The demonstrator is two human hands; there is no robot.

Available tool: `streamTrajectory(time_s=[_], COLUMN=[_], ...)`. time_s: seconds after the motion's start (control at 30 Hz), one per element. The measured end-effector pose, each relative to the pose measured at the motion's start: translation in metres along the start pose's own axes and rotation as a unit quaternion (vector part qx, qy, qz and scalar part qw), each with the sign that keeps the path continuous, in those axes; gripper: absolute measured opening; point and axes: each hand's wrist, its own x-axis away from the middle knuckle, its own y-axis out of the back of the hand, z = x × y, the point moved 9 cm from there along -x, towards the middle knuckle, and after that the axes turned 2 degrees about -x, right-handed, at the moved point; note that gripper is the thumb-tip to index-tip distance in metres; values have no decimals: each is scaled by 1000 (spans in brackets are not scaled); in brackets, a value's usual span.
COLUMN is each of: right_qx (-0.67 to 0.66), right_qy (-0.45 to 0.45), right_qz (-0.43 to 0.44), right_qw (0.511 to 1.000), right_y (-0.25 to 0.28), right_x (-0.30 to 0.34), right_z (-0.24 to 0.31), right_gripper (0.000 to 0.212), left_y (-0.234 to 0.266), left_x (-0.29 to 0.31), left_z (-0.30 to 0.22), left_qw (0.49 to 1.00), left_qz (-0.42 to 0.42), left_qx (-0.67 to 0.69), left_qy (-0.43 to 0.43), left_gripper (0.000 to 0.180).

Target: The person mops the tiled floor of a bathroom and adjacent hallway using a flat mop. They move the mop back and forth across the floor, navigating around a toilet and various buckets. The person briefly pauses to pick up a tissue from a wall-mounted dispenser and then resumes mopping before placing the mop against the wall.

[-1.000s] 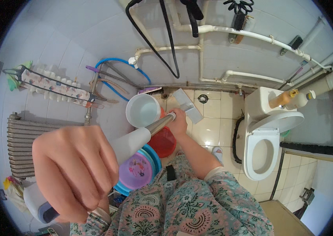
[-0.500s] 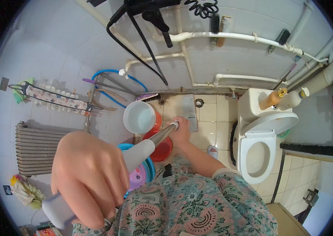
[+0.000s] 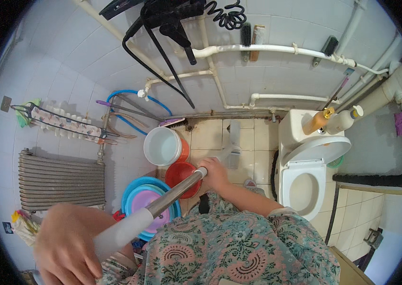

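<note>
A long-handled flat mop slants across the view, with a white grip at its upper end and a metal pole below. My left hand is closed round the white grip, close at the lower left and slightly blurred. Lower on the pole, my right hand is wrapped round it by a white collar. The mop's grey flat head is smeared by motion over the beige tiled floor. Beside the pole are a red basin and a white bucket.
Stacked blue and purple basins lie left of my body, near a radiator. A toilet with raised lid stands right, two pump bottles on its tank. A black hair dryer hangs on the far wall among white pipes.
My left hand has drawn back and down to the left with the grip. The right hand shifted slightly left and down. The mop head has turned and blurred, and the view has shifted a little.
</note>
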Motion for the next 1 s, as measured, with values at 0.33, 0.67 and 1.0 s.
streamTrajectory(time_s=[0.33,0.67,1.0], right_qx=[135,53,19], right_qy=[-69,-30,36], right_qz=[-144,-23,79], right_qw=[978,998,996], right_y=[81,0,-67], right_x=[14,-6,-45], right_z=[-91,-89,-61], right_gripper=[15,13,16], left_y=[57,16,-6], left_x=[115,159,168], left_z=[87,49,17], left_qw=[757,762,725], left_qz=[-639,-618,-622], left_qx=[-128,-192,-292], left_qy=[-48,-5,38], left_gripper=[27,18,17])
